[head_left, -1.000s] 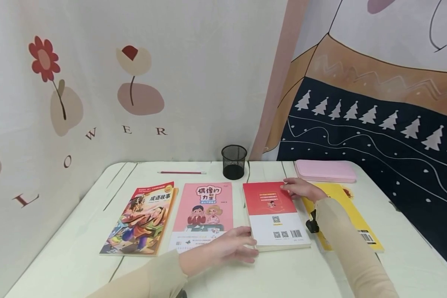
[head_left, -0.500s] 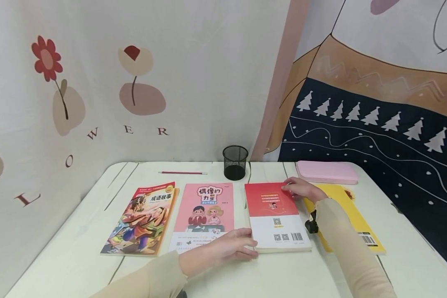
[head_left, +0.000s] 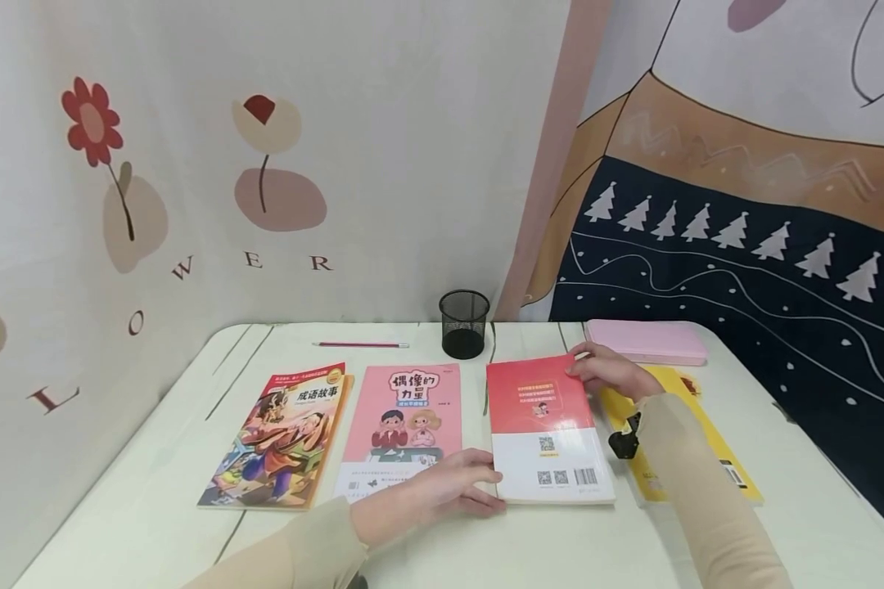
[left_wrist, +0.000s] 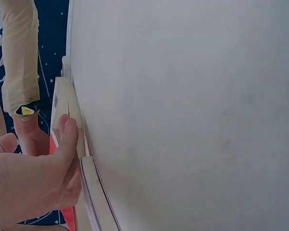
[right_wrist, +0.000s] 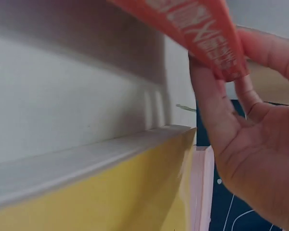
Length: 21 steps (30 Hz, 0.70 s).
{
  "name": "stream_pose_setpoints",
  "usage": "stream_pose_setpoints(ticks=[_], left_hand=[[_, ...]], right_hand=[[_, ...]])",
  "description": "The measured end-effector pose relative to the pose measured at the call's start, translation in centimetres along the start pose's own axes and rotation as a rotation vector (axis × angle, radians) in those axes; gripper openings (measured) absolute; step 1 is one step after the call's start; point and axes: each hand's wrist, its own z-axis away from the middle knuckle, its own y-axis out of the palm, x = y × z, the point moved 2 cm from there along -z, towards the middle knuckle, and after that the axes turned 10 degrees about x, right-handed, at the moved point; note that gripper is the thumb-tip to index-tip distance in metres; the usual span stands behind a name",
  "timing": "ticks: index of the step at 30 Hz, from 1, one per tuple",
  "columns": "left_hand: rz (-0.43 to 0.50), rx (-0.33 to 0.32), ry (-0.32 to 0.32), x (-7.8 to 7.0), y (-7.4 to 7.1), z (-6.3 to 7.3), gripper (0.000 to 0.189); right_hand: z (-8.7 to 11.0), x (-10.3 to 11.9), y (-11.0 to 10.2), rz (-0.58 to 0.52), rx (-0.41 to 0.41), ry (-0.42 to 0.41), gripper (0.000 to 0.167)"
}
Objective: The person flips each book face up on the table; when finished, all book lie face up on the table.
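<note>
While its upper right corner is raised off the counter (head_left: 560, 548), I see the red-and-white book (head_left: 548, 450) between a pink book (head_left: 412, 393) and a yellow book (right_wrist: 120, 192). Of my two hands, the right hand (head_left: 615, 372) pinches that lifted corner between thumb and fingers; the left hand (head_left: 449, 483) touches the lower left corner with loose, fairly straight fingers. Farther left I have an illustrated book (head_left: 276, 433). Behind the books stand a black mesh cup (head_left: 464, 323) and, to its left, a pencil (head_left: 361, 344) lying flat; a pink case (head_left: 648, 341) lies behind the yellow book.
</note>
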Motion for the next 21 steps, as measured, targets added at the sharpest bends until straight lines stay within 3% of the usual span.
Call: stream_pose_setpoints(ticks=[10,21], left_hand=[[0.008,-0.002,-0.01,0.0,0.0,-0.3,0.064],[0.028,0.006,0.036,-0.3,0.4,-0.3,0.06]], right_hand=[[0.7,0.2,-0.4,-0.081,-0.019,-0.136,0.04],[1.9,1.0,-0.8,-0.273,0.003,-0.271,0.024]])
